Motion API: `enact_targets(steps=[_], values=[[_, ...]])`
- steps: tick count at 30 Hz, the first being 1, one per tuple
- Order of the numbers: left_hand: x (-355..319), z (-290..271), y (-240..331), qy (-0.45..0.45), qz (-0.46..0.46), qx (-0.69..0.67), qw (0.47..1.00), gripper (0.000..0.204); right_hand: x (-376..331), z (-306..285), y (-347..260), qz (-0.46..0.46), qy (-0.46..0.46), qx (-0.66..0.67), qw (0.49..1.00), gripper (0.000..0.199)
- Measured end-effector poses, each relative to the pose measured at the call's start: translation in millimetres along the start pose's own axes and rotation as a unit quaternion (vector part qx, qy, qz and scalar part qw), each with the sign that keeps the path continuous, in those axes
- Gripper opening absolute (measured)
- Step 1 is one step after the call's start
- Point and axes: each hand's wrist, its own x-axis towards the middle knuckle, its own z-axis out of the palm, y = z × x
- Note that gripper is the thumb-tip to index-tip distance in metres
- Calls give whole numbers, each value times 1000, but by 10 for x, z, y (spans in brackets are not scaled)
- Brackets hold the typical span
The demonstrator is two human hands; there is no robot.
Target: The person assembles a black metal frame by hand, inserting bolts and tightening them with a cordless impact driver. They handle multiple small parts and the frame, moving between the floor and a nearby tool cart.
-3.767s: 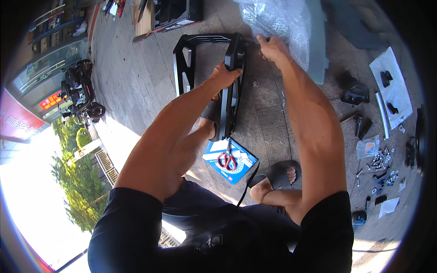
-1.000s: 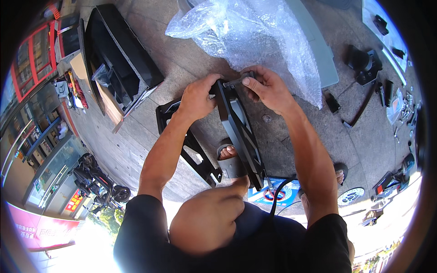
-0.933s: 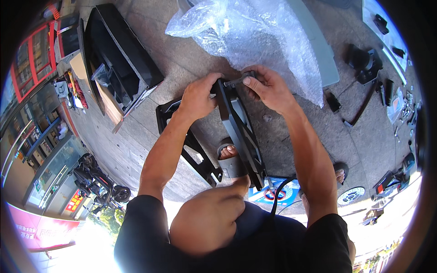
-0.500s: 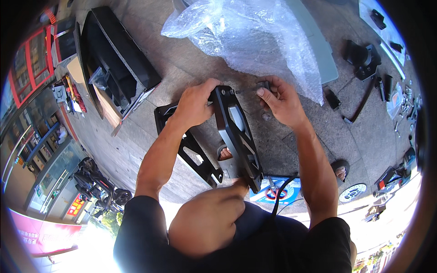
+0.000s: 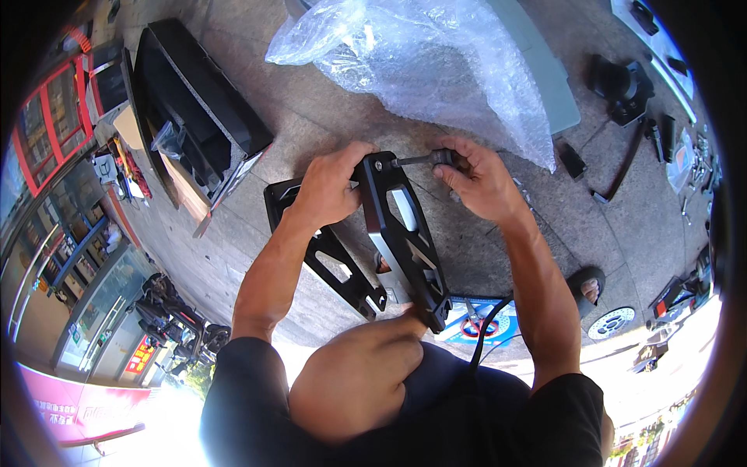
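Observation:
A black metal frame (image 5: pixel 403 226) with two cut-out arms, like a motorcycle swingarm, stands tilted between my forearms, its lower end by my bare knee. My left hand (image 5: pixel 333 183) is closed around its top, near the front corner. In my right hand (image 5: pixel 476 175) a dark-handled tool with a thin metal shaft (image 5: pixel 414 161) is pinched between thumb and fingers. The shaft runs level to the left, and its tip meets a round bolt hole (image 5: pixel 380 165) at the frame's upper end. Whether the tip sits inside the hole I cannot tell.
Bubble wrap (image 5: pixel 436 70) lies just beyond my hands, over a pale grey panel. An open black box (image 5: pixel 206 93) is at the left. Black parts (image 5: pixel 622 86) and small hardware (image 5: pixel 696 175) lie right. A brake disc (image 5: pixel 611 322) and blue printed sheet (image 5: pixel 486 327) are nearer.
My right hand has brought the tool level, its shaft now pointing left with the tip at the frame's upper end. My left hand keeps its hold on the frame.

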Motion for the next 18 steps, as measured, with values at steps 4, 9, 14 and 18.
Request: enact_targets(steps=[4, 9, 14, 18], values=[[-11, -12, -13, -3, 3, -7, 1000, 49, 80, -61, -207, 59, -42, -199, 977, 34], [-22, -9, -36, -2, 13, -11, 1000, 51, 64, -17, -269, -13, -5, -144, 989, 34], [-40, -7, -66, 5, 29, -12, 999, 53, 49, 15, -270, 55, 14, -281, 958, 33], [-47, -16, -70, 7, 30, -20, 999, 53, 59, -7, -323, 11, -5, -170, 985, 34]])
